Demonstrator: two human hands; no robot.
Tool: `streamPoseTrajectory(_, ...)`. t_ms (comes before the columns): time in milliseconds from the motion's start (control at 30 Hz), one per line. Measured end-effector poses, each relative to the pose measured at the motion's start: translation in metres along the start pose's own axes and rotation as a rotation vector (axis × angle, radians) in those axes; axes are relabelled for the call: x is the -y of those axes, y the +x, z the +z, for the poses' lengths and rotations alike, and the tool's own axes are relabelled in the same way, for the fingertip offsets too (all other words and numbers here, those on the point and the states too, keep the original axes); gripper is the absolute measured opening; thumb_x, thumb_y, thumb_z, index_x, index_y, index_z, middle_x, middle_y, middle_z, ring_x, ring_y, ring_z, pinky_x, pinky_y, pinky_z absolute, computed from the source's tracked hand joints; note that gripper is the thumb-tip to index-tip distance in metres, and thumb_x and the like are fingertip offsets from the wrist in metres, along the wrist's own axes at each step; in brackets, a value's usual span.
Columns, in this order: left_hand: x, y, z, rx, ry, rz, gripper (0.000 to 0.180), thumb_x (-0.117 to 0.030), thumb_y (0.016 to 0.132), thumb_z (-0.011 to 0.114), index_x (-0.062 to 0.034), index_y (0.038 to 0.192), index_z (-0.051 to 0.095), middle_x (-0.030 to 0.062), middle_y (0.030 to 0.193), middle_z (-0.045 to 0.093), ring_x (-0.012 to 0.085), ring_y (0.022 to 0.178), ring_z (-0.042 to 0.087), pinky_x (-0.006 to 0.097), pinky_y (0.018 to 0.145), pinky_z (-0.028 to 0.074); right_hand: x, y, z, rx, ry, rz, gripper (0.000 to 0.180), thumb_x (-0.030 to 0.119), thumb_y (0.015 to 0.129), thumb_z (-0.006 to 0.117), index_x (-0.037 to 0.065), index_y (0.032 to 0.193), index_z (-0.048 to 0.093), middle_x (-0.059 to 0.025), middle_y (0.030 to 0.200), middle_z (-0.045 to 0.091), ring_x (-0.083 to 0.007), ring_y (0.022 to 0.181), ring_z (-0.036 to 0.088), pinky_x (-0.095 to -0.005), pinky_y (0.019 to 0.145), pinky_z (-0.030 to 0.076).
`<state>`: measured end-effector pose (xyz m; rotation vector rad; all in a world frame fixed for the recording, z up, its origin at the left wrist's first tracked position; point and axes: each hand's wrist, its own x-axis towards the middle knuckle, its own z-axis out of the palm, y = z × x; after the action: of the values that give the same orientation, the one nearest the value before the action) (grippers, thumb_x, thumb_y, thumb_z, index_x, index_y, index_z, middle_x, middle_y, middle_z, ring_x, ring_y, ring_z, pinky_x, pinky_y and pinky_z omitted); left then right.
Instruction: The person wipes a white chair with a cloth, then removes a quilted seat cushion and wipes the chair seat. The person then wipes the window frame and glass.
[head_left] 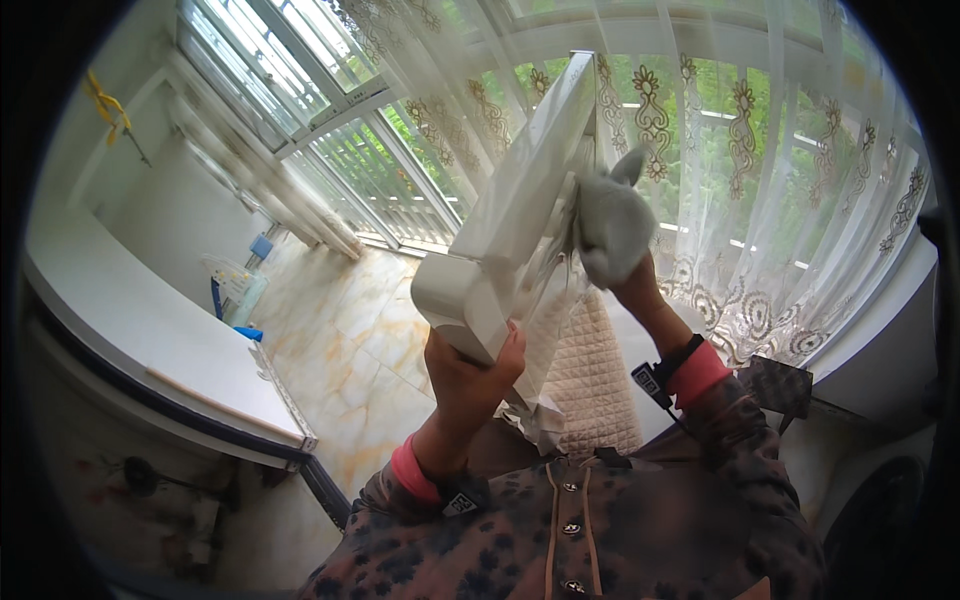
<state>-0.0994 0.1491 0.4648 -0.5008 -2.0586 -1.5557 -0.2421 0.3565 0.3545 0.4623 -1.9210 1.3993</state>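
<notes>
A long, glossy white casing (pixel 520 190) with a rounded near end stands tilted in front of me, its far end pointing up toward the window. My left hand (pixel 465 375) is closed around its lower end, thumb on the right side. Over on the right, my right hand (pixel 637 290) is closed on a light grey cloth (pixel 615 225), which covers most of the fingers. The cloth is against or very close to the casing's right, inner side, where the detail is blurred. Below the casing lies a beige quilted pad (pixel 595 385).
Sheer patterned curtains (pixel 740 130) hang before the windows ahead. On the left is a white countertop (pixel 160 310) with a dark edge, above a marble-patterned floor (pixel 350 330). A yellow hanging item (pixel 105 105) is on the far-left wall. A dark patterned object (pixel 780 385) sits right.
</notes>
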Motion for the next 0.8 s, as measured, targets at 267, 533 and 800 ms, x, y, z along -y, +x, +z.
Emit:
streamPoseTrajectory(267, 0.002, 0.005, -0.003, 0.086, -0.275, 0.022, 0.024, 0.000, 0.072, 0.071, 0.0020, 0.094, 0.061, 0.0083, 0.082, 0.065, 0.0124, 0.074, 0.062, 0.028, 0.064, 0.049, 0.037, -0.022, -0.048, 0.262, 0.858, 0.315, 0.045, 0.002, 0.075, 0.058, 0.000, 0.120, 0.054, -0.0086, 0.107, 0.062, -0.0176, 0.096, 0.063, -0.0332, 0.081, 0.054)
streamPoseTrajectory(533, 0.002, -0.002, 0.001, 0.110, -0.264, -0.046, 0.060, -0.052, 0.095, 0.042, -0.0011, 0.127, 0.045, 0.0106, 0.108, 0.052, 0.0205, 0.095, 0.051, 0.034, 0.081, 0.044, 0.118, 0.009, -0.039, 0.024, -0.115, -0.743, 0.021, 0.010, 0.074, 0.066, 0.014, 0.094, 0.067, -0.0054, 0.100, 0.061, -0.0257, 0.096, 0.064, -0.0362, 0.075, 0.056)
streamPoseTrajectory(800, 0.029, 0.002, -0.010, 0.135, -0.193, 0.165, 0.060, -0.056, 0.094, 0.030, -0.0022, 0.112, 0.050, 0.0106, 0.094, 0.051, 0.0201, 0.080, 0.050, 0.033, 0.072, 0.042, 0.134, 0.041, -0.043, 0.038, -0.096, -0.564, 0.017, 0.009, 0.075, 0.064, 0.007, 0.091, 0.070, -0.0099, 0.096, 0.060, -0.0296, 0.086, 0.062, -0.0369, 0.071, 0.053)
